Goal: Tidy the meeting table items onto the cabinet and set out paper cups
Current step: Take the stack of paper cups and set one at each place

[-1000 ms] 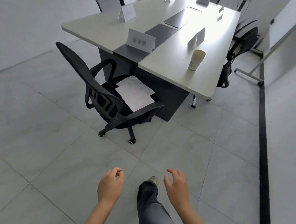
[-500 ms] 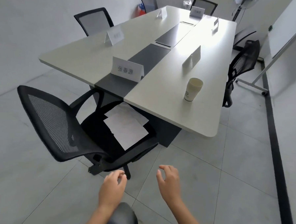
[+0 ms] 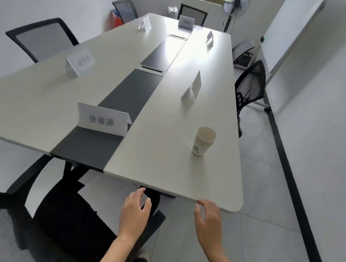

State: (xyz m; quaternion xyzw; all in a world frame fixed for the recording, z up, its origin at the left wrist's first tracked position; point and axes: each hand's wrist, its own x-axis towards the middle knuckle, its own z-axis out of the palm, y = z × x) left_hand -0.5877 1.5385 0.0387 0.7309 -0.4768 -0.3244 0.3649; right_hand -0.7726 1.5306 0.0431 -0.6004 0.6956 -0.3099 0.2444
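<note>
Near edge: table (image 3: pixel 185 183) ends in a rounded corner just beyond the right hand (image 3: pixel 209 223).
Open room: bare floor (image 3: pixel 265 195) along the table's right side.
Hands: right hand and left hand (image 3: pixel 134 213) relaxed, fingers loose, empty.
Paper cup (image 3: pixel 203 141): upright, near-right tabletop.
In the way: black chair (image 3: pixel 67 221) near left; name card (image 3: pixel 102 120) beyond it.

Left hand (image 3: pixel 134 213) loosely curled; right hand (image 3: pixel 209 223) relaxed
</note>
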